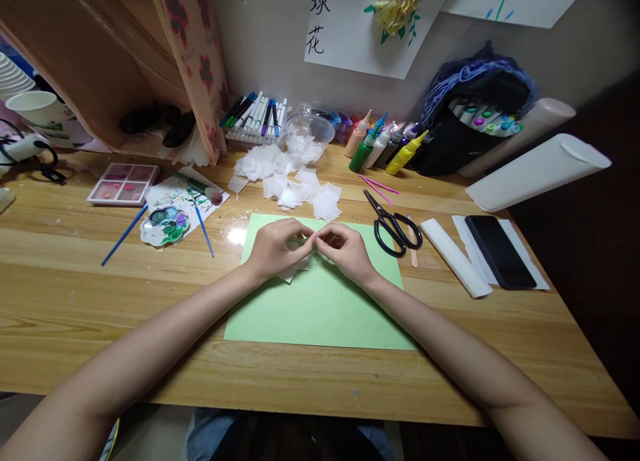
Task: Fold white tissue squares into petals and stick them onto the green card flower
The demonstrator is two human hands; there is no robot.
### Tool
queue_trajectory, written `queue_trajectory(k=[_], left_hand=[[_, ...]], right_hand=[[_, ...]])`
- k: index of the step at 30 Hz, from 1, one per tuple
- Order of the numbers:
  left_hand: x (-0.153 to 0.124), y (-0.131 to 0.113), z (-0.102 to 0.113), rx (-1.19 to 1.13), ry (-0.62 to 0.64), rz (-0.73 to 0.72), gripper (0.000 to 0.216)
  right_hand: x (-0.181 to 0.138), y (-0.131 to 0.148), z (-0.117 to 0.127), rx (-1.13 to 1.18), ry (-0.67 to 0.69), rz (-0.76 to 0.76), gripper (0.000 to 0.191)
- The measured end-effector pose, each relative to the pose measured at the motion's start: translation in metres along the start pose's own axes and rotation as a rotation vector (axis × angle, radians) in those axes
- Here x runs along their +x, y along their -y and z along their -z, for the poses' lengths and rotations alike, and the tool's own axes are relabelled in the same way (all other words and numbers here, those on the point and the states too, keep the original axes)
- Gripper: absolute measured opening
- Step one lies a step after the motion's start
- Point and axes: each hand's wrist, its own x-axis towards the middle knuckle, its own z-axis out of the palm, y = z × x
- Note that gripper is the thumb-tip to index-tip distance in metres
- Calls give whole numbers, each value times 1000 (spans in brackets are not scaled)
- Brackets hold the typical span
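Note:
My left hand (pixel 279 248) and my right hand (pixel 345 251) meet fingertip to fingertip above a light green sheet of paper (pixel 320 314). Both are closed in a pinch on a small white piece of thin paper (pixel 314 237), mostly hidden by the fingers. Partly under my left hand, a few white paper squares (pixel 289 274) lie on the green sheet. Beyond the hands is a loose pile of similar white squares (pixel 265 162), reaching down to the sheet's far edge. Black-handled scissors (pixel 393 226) lie just right of my right hand, overlapping the sheet's edge.
A paint palette (pixel 165 226) and brushes lie left. Markers (pixel 260 118), a clear plastic cup (pixel 309 138) and paint bottles (pixel 365 148) stand at the back. Right are a wooden stick (pixel 414 251), a white paper roll (pixel 456 258), a phone (pixel 500 251) and a white bottle (pixel 535 174).

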Motion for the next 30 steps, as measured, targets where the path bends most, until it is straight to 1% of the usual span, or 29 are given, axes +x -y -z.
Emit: queue_trajectory(k=[5, 9, 17, 21, 25, 30], left_hand=[[-1, 1, 0, -6, -16, 19, 8], [-1, 1, 0, 5, -19, 14, 8], [-1, 2, -1, 29, -45, 49, 9], [0, 2, -1, 40, -57, 56, 9], [-1, 2, -1, 61, -54, 33, 8], [-1, 2, -1, 108, -20, -23, 10]], right_hand=[[-2, 3, -1, -76, -10, 46, 9], [-2, 2, -1, -70, -19, 39, 8], [-1, 3, -1, -55, -31, 20, 14], [0, 1, -1, -36, -42, -14, 15], [1, -1, 0, -15, 2, -40, 16], [1, 0, 0, -44, 46, -32, 21]])
